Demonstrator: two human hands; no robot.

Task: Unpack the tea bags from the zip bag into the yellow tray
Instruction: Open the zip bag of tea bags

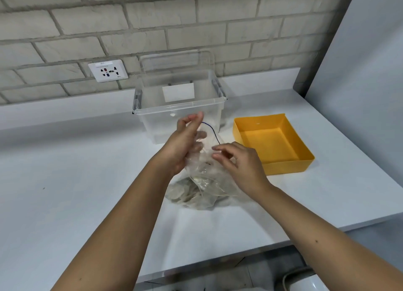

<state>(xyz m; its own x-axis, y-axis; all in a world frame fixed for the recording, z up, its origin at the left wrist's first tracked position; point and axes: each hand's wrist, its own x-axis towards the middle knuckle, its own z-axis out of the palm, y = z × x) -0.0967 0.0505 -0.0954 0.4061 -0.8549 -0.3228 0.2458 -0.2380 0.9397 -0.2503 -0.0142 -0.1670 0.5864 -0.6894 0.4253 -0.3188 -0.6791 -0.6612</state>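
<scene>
A clear zip bag (204, 179) with a thin blue zip line stands on the white counter, its bottom filled with several pale round tea bags (185, 193). My left hand (185, 142) grips the bag's upper part from the left, thumb and fingers pinching the plastic near the mouth. My right hand (237, 162) is at the bag's right side with curled fingers touching the plastic near its opening. The yellow tray (305, 157) sits to the right of the bag with nothing visible inside it.
A clear plastic storage box (152, 114) stands just behind the bag, its lid leaning against the brick wall. A wall socket (108, 70) is at the back left. The counter's front edge runs close below my forearms; a grey panel rises at the right.
</scene>
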